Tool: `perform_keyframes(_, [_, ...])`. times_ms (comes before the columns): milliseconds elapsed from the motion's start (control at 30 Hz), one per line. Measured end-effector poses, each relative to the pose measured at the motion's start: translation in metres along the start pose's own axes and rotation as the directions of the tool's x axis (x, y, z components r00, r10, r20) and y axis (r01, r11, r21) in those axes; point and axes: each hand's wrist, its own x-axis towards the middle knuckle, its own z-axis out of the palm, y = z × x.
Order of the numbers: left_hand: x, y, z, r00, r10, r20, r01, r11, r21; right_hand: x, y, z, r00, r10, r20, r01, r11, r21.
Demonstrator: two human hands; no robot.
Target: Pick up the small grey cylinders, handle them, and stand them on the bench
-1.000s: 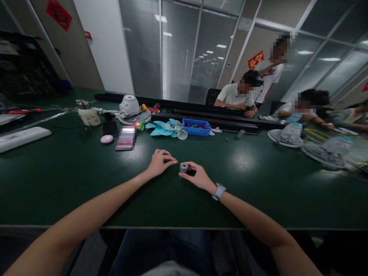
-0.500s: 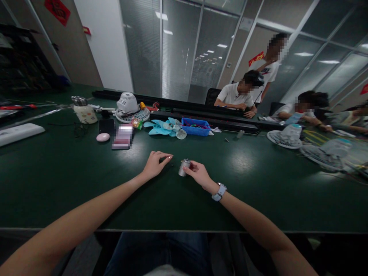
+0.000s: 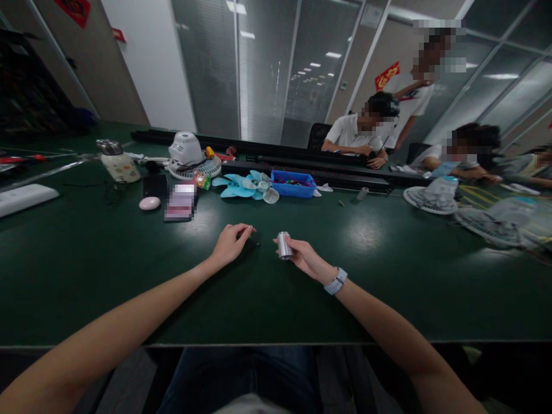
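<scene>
While the right hand holds a silver cylinder, the work in hand, judged from its present state, is the handling of this metal part over the near middle of the table. Its fingers are closed round the cylinder, thumb on the near side and fingertips showing beyond its left edge. The cylinder stands close to upright, slightly tilted; whether its base touches the table cannot be determined.

To the left, the left hand is apart from the cylinder. Its thumb and forefinger are drawn nearly together; whether anything is pinched between them cannot be told. A small dark piece lies on the table just right of those fingertips, between the two hands, too small to identify.

In the onlooker's judgement, the next move calls for a steady right grip on the smooth casing and a fine pinch on the left. Farther off are blue fan blades and, to their right, a blue bin.
</scene>
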Motion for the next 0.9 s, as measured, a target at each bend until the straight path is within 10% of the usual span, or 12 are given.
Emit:
perform_keyframes(167, [0.000,-0.003,0.001,1.000,-0.007,0.005,0.007,1.000,-0.015,0.009,-0.017,-0.035,0.954,-0.236,-0.185,0.201,0.961,-0.191])
perform_keyframes(267, [0.001,-0.005,0.003,1.000,-0.005,0.005,0.005,1.000,-0.020,0.012,-0.038,-0.083,0.741,-0.554,-0.380,0.270,0.763,-0.587])
perform_keyframes(367, [0.001,-0.005,0.003,1.000,0.004,0.004,-0.004,1.000,-0.022,0.007,-0.057,-0.140,0.504,-0.742,-0.442,0.044,0.533,-0.845])
perform_keyframes(500, [0.001,-0.004,0.002,1.000,-0.002,0.014,0.002,1.000,-0.014,-0.006,-0.069,-0.198,0.335,-0.758,-0.560,-0.211,0.519,-0.828])
perform_keyframes(900, [0.001,-0.006,0.002,0.999,-0.016,0.036,0.017,1.000,-0.012,-0.013,-0.065,-0.247,0.192,-0.751,-0.632,-0.382,0.536,-0.753])
